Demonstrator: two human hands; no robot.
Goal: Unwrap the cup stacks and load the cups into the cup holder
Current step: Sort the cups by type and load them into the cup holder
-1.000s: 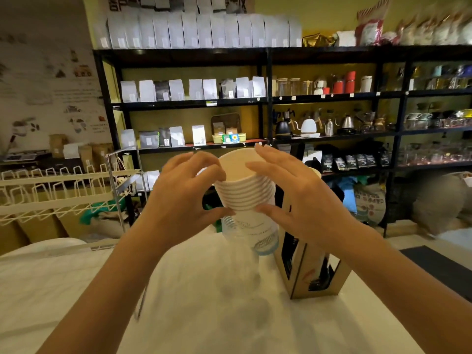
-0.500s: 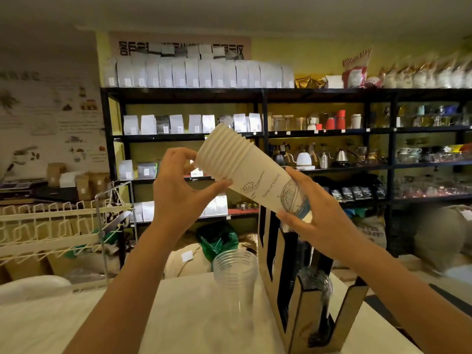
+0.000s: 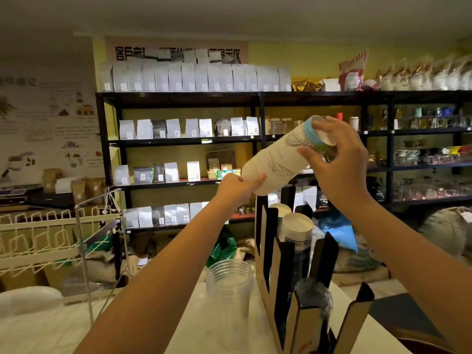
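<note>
I hold a stack of white paper cups [image 3: 277,159] tilted in the air, rims down to the left, base up to the right. My left hand [image 3: 236,189] grips the rim end. My right hand [image 3: 337,159] holds the base end with curled fingers. The rim end hangs just above the cardboard cup holder [image 3: 283,297], which stands on the white counter [image 3: 194,325]. Another white cup stack [image 3: 297,226] sits in one of the holder's slots, and a wrapped clear stack [image 3: 313,295] in a nearer slot. A stack of clear plastic cups [image 3: 229,284] stands left of the holder.
A white wire rack [image 3: 51,241] stands at the left edge of the counter. Black shelves [image 3: 258,98] with white bags, jars and kettles fill the back wall. Sacks and bags lie on the floor beyond the counter.
The paper cup stack has been flipped: its rim end swung down to the left over the holder and its base rose to the right. My view tilted upward.
</note>
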